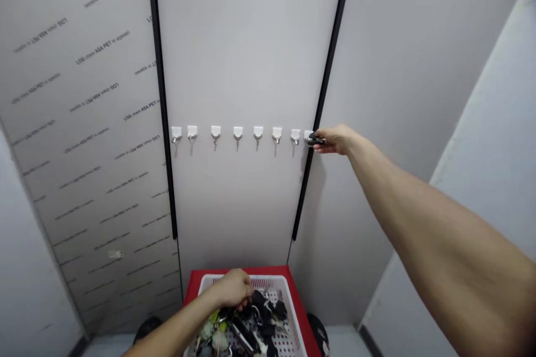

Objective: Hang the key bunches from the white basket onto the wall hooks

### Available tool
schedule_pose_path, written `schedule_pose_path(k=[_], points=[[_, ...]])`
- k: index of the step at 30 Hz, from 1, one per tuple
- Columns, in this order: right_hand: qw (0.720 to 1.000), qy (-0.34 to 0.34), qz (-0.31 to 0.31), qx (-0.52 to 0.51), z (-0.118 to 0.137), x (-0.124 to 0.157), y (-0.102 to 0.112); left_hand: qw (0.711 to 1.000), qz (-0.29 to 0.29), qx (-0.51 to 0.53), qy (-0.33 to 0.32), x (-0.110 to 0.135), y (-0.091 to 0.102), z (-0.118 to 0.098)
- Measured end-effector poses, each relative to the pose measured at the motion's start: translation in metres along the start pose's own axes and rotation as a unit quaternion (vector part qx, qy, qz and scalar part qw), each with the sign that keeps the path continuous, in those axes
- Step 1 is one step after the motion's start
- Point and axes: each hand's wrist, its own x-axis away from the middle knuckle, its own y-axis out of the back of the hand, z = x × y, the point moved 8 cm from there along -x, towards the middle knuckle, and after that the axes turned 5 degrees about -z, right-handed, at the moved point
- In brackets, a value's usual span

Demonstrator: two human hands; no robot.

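My right hand (335,139) reaches up to the wall, its fingers pinched on a small black key-fob-like object (316,140) held against the rightmost white hook (308,135). A row of several white wall hooks (238,133) runs leftward from it, all bare. My left hand (232,288) is down in a white perforated basket (288,295), fingers curled among a heap of black keys and fobs (255,321); what they grip is hidden.
The basket sits on a red stool or stand (196,281) against the white wall panel. Two black vertical strips (161,95) divide the wall panels. The left panel carries printed protective film. A dark shoe tip (318,332) shows on the floor.
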Motion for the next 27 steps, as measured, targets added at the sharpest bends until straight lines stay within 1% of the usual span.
schedule_pose_path(k=[3, 5, 7, 9, 11, 13, 15, 17, 18, 19, 21, 22, 24, 27], points=[[0.995, 0.021, -0.002, 0.098, 0.007, 0.000, -0.016, 1.000, 0.001, -0.025, -0.003, 0.000, -0.004, -0.002], [0.991, 0.045, -0.003, 0.123, 0.010, 0.001, -0.024, 0.998, -0.009, -0.059, -0.003, 0.001, -0.004, -0.003], [0.992, 0.077, -0.016, 0.098, 0.009, 0.004, -0.024, 0.994, -0.035, -0.105, -0.005, 0.004, -0.001, -0.004], [0.992, 0.121, -0.028, 0.036, 0.004, 0.012, -0.019, 0.987, -0.068, -0.148, -0.014, 0.008, 0.003, -0.006], [0.986, 0.160, -0.024, -0.034, -0.009, 0.026, -0.012, 0.979, -0.090, -0.183, -0.027, 0.010, 0.006, -0.008], [0.983, 0.166, 0.006, -0.083, -0.036, 0.046, -0.012, 0.971, -0.101, -0.214, -0.041, 0.010, 0.005, -0.009], [0.984, 0.142, 0.061, -0.083, -0.077, 0.070, -0.024, 0.963, -0.108, -0.243, -0.052, 0.008, 0.002, -0.008], [0.984, 0.109, 0.142, -0.023, -0.130, 0.101, -0.046, 0.955, -0.112, -0.267, -0.059, 0.004, 0.000, -0.006], [0.978, 0.098, 0.184, 0.014, -0.157, 0.118, -0.058, 0.952, -0.113, -0.277, -0.061, 0.003, -0.002, -0.005], [0.971, 0.094, 0.213, 0.052, -0.183, 0.134, -0.068, 0.949, -0.111, -0.287, -0.064, 0.002, -0.003, -0.005], [0.959, 0.104, 0.233, 0.123, -0.224, 0.161, -0.083, 0.944, -0.105, -0.305, -0.072, 0.001, -0.007, -0.005], [0.952, 0.122, 0.229, 0.164, -0.238, 0.172, -0.087, 0.941, -0.102, -0.313, -0.075, 0.001, -0.008, -0.006], [0.935, 0.167, 0.203, 0.238, -0.254, 0.189, -0.090, 0.937, -0.101, -0.324, -0.083, 0.000, -0.011, -0.008], [0.909, 0.216, 0.180, 0.309, -0.258, 0.206, -0.091, 0.933, -0.104, -0.330, -0.098, -0.001, -0.015, -0.013]])
